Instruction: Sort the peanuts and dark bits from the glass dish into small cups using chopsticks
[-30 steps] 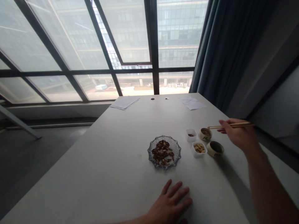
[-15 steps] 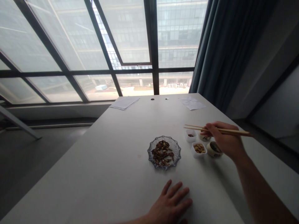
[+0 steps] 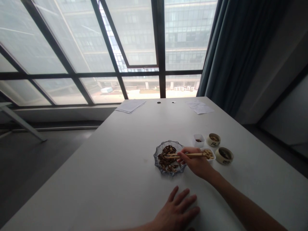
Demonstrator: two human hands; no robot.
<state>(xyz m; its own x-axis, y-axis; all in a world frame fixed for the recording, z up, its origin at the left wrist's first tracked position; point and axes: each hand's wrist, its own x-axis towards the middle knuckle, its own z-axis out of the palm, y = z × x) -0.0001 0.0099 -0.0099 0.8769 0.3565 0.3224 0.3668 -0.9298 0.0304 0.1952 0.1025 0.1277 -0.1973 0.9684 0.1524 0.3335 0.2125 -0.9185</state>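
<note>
Your right hand (image 3: 196,165) grips chopsticks (image 3: 197,155) over the glass dish (image 3: 157,163), where many dark pieces (image 3: 166,162) remain; nuts (image 3: 209,153) already sit in the tub (image 3: 212,160) to its right. Your empty left hand (image 3: 176,210) lies spread before the dish.

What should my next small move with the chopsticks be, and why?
I'd probably close the chopsticks gently on one of the dark pieces. Your right hand holds them with the tips over the pieces in the glass dish, and I can't make out any piece clamped between the tips.
</note>
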